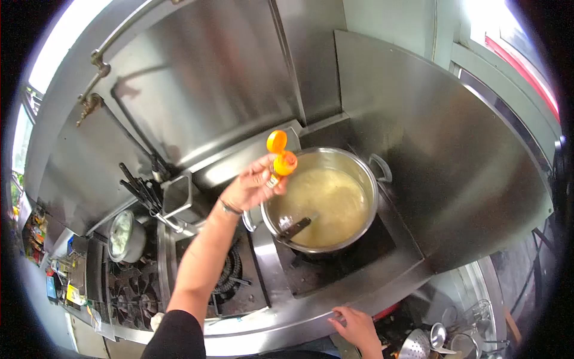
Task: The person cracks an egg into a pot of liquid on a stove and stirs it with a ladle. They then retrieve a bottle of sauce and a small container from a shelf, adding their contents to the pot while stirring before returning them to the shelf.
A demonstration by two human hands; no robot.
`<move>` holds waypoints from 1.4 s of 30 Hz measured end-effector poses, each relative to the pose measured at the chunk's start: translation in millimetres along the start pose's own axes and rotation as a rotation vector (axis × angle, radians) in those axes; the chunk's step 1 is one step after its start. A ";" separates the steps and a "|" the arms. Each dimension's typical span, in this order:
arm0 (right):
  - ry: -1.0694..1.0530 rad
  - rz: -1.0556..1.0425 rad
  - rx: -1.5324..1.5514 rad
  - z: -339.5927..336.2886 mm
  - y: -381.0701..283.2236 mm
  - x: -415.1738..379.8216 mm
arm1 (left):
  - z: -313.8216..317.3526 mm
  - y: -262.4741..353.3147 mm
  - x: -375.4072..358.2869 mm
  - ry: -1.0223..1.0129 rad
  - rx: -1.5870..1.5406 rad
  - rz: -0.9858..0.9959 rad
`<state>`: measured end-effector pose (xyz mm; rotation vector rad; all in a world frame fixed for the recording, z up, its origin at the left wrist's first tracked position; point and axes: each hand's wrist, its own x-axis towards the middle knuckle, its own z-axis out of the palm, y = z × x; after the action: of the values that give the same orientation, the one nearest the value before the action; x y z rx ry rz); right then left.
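Observation:
A small seasoning bottle (274, 180) with an orange flip-top cap (277, 142) is in my left hand (254, 184). Its lid stands up, and the bottle is tilted over the near-left rim of a large steel pot (373, 209). Cloudy yellowish liquid (329, 206) fills much of the pot. A dark-handled utensil (295, 229) leans inside against the rim, its lower end hidden in the liquid. Low at the stove's front edge, my right hand (357, 330) is open, fingers apart and holding nothing.
Left of the pot are gas burners (230, 272), a steel container (178, 197) beside dark-handled tools (143, 190), and a smaller pot (128, 236) with pale contents. A steel side panel (442, 155) rises at right. Ladles and a skimmer (415, 345) lie at lower right.

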<state>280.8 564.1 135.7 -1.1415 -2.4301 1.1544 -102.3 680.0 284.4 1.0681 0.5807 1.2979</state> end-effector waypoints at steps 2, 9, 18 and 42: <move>0.004 0.008 0.035 -4.4 -0.4 4.2 | 11.8 -8.0 -5.8 -0.049 -0.161 0.030; 0.135 -0.052 0.085 -42.7 -38.2 28.8 | 36.4 -23.9 -30.2 -0.142 -0.322 0.092; 0.250 -0.187 0.026 -41.4 -42.8 39.4 | 51.9 -8.6 -51.5 -0.145 -0.031 0.170; -0.193 -0.649 0.334 -137.7 -195.0 143.3 | 111.0 -61.1 -112.6 0.150 -0.416 0.130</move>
<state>142.6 670.0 353.1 -0.1226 -2.3272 1.3944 -4.7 544.3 255.8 0.6769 0.3332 1.5411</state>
